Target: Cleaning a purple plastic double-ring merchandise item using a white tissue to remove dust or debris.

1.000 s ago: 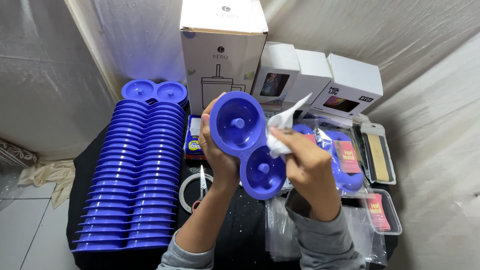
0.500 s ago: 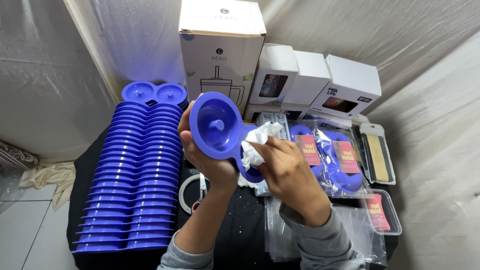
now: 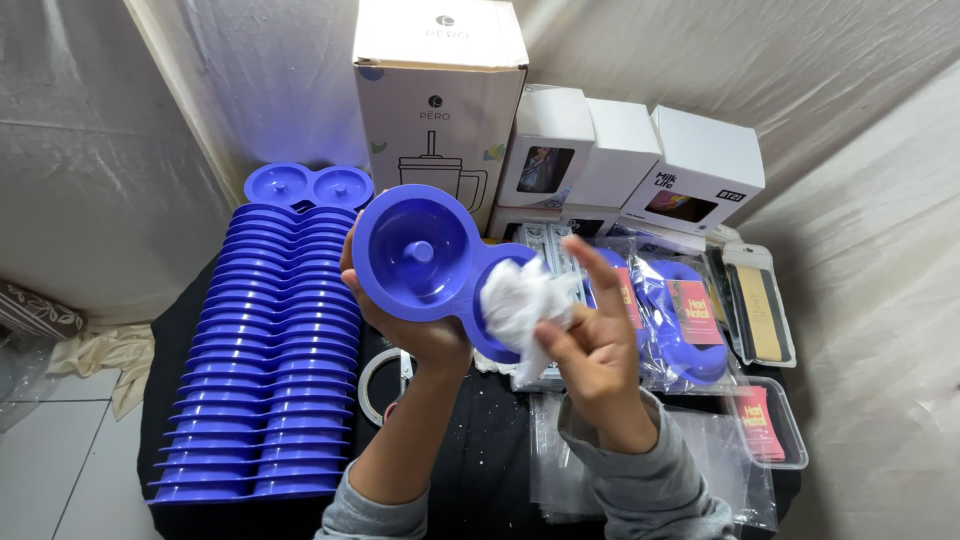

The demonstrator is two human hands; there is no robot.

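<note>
The person's left hand holds a blue double-cup tray up off the table, tilted so that its two round hollows face the camera. The fingers wrap round the narrow waist between the hollows from behind, with the thumb on the lower edge; it is a firm, closed grip on the tray, seemingly placed there to leave both hollows open to reach.

The right hand presses a crumpled white cloth into the right-hand hollow. The thumb and lower fingers pinch the wad, while the index finger sticks up free. The cloth covers most of that hollow; the left hollow, with its small central peg, is bare and looks clean.

To the left, on the black table cover, a long stack of matching blue trays lies in an overlapping row, running from near the camera back to the wall drape. Being nested that way, it takes little room and can be drawn from one at a time.

Behind the held tray stands a tall white box with a cup drawing on it, and beside that, three smaller white boxes. To the right lie bagged blue trays with red cards inside the clear wrap. Empty clear bags lie near the right forearm. A roll of tape rests just under the left wrist, partly hidden.
</note>
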